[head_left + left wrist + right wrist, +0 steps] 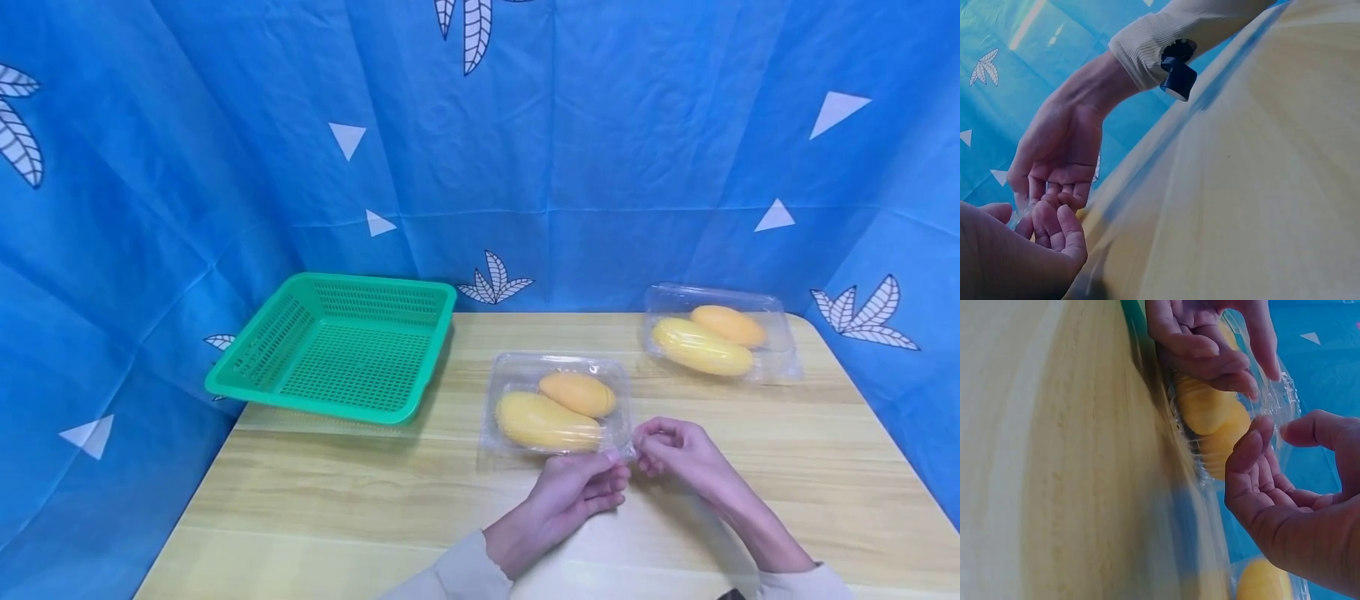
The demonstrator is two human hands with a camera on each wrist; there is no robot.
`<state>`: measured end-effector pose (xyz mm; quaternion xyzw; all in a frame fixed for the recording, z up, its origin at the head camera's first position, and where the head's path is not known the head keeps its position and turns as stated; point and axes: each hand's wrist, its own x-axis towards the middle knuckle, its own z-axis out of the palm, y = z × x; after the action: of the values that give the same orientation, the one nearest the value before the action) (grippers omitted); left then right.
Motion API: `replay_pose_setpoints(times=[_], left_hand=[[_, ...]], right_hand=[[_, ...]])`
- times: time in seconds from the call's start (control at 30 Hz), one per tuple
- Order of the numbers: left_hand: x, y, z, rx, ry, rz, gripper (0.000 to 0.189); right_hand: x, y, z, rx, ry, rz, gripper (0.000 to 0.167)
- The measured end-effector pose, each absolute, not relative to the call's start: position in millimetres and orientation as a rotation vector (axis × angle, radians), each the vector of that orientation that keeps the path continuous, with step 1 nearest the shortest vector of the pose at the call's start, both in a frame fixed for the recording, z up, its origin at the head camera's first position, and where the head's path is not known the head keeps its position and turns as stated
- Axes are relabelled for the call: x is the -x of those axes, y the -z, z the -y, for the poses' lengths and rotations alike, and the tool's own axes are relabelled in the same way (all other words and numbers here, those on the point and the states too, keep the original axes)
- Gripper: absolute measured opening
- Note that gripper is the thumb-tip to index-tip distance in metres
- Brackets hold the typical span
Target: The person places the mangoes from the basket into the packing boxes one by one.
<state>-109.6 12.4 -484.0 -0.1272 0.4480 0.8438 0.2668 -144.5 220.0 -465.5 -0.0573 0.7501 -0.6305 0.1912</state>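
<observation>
A clear plastic clamshell box (pixel 491 425) lies on the table with its lid down over a long yellow mango (pixel 546 422) and a smaller orange mango (pixel 577 393). Both hands meet at its near right corner. My left hand (pixel 573 492) pinches the rim, thumb on top and the other fingers loosely bent below. From the right, my right hand (pixel 678 450) pinches the corner between thumb and forefinger. In the right wrist view, the plastic rim (pixel 1285 403) shows between the two hands (pixel 1291 494).
At the back left stands a green perforated plastic basket (pixel 420 392), with nothing in it. A second clear box (pixel 780 333) with a yellow and an orange mango sits at the back right. Blue patterned cloth (pixel 630 150) hangs behind the wooden table (pixel 337 500) and at its sides.
</observation>
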Motion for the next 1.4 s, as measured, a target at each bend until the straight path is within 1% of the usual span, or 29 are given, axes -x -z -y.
replay_pose_setpoints(times=[0.2, 0.5, 0.8, 0.9, 1.13, 1.4], left_hand=[[121.4, 481.9, -16.1, 0.380, -2.312, -1.245, 0.016], [143.4, 482.5, -24.3, 0.407, -2.355, -1.289, 0.015], [159.3, 480.9, -35.7, 0.520, -2.393, -1.326, 0.014], [163.4, 480.4, -37.7, 0.546, -2.407, -1.331, 0.014], [171.9, 482.6, -38.3, 0.551, -2.432, -1.322, 0.014], [174.9, 481.8, -43.5, 0.583, -2.456, -1.339, 0.014]], right_hand=[[154.0, 463.1, -215.6, 0.094, 1.760, -2.162, 0.032], [172.7, 462.6, -216.8, 0.038, 1.759, -2.191, 0.039], [187.7, 462.4, -220.4, 0.050, 1.843, -2.095, 0.044], [191.5, 462.3, -221.0, 0.056, 1.860, -2.085, 0.044], [198.0, 462.8, -222.3, 0.080, 1.893, -2.058, 0.036], [202.0, 463.1, -222.6, 0.036, 1.919, -2.014, 0.047]])
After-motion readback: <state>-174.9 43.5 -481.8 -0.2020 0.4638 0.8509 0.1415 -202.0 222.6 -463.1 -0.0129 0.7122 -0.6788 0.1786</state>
